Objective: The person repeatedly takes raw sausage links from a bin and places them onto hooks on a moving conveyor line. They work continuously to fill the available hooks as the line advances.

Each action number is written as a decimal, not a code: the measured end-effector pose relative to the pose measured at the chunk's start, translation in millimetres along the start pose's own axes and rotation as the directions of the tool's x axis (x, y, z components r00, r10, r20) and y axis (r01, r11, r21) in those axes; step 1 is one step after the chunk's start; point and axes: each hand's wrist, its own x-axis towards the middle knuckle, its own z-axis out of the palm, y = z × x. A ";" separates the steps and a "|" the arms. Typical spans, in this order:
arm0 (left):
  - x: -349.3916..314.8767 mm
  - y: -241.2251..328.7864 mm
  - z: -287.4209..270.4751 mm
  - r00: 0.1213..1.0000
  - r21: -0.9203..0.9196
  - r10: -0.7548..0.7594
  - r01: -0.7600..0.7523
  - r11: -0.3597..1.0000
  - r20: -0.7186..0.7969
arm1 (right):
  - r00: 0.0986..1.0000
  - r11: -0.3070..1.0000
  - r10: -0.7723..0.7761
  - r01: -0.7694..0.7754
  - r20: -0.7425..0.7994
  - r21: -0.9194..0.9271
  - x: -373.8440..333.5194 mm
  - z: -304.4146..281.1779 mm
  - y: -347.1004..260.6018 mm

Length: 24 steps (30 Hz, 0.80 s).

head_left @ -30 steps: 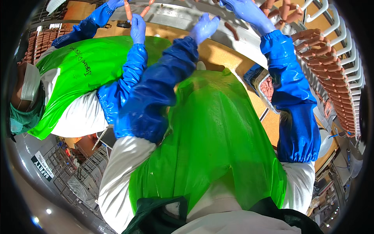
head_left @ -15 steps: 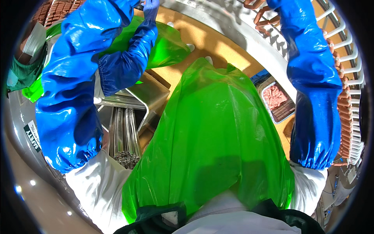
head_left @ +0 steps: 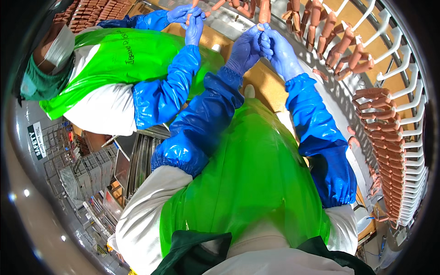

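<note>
My left hand (head_left: 245,50) and my right hand (head_left: 282,54), both in blue gloves, meet at the upper middle with fingers closed. Between their fingertips shows the pinkish end of a sausage link (head_left: 261,27); the fingers hide the rest of it. Just beyond the fingertips is another brown sausage (head_left: 264,11); whether it joins the held one I cannot tell. Strings of linked sausages (head_left: 341,46) hang from white hooks (head_left: 396,46) to the right of my hands.
At the left, a co-worker in a green apron (head_left: 142,46) handles sausages with gloved hands (head_left: 192,27). More looped sausages (head_left: 382,151) fill the hooks at right. Loose links lie on the metal surface (head_left: 327,98). Metal rods (head_left: 140,158) and a wire rack (head_left: 98,160) stand at lower left.
My arms have come in from wide apart, and my hands now meet around a sausage link. The co-worker shows more fully at left. The hooks and hanging sausages show more fully at right.
</note>
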 end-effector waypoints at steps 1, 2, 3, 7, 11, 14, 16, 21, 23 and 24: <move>6.9 -1.2 -3.7 1.000 -0.076 0.011 -0.009 0.997 0.018 | 0.986 0.996 0.024 -0.039 0.166 0.085 12.7 -20.1 2.1; 7.9 1.0 -2.0 0.991 -0.062 0.079 -0.086 0.994 -0.105 | 0.995 0.990 0.034 -0.021 0.099 -0.136 8.0 -20.1 -12.9; 4.9 1.8 -0.5 0.963 -0.038 0.148 -0.160 0.986 -0.227 | 0.999 0.969 -0.048 0.051 0.017 -0.243 18.5 -28.0 -17.3; -17.8 -24.6 -71.2 0.981 -0.074 0.125 -0.138 0.988 -0.151 | 0.949 0.931 -0.305 0.280 -0.077 -0.233 90.1 -37.4 -37.6; -24.0 -18.1 -75.5 0.801 0.336 0.092 0.142 0.931 -0.591 | 0.914 0.905 -0.368 0.395 0.172 -0.160 150.0 -36.5 -37.4; 19.2 41.5 -44.8 0.873 0.739 0.419 -0.108 0.664 -0.249 | 0.958 0.919 -0.272 0.285 0.088 -0.271 145.0 -24.1 -37.5; 77.3 68.4 -13.9 0.741 0.685 0.671 -0.495 0.534 0.012 | 0.965 0.900 -0.264 0.245 -0.002 -0.361 142.5 -30.7 -37.2; 137.9 133.9 -8.9 0.866 0.981 0.483 -0.184 0.062 0.131 | 0.878 0.458 -0.477 0.280 0.032 -0.844 113.4 4.4 -51.3; 144.1 129.4 -40.6 0.979 0.997 0.198 -0.051 0.050 0.040 | 0.822 0.347 -0.569 0.226 -0.013 -0.910 113.8 -10.9 -51.1; 139.0 125.4 -45.9 0.949 0.963 0.169 -0.269 -0.007 0.266 | 0.794 0.394 -0.606 0.247 -0.047 -0.885 112.8 -12.0 -48.8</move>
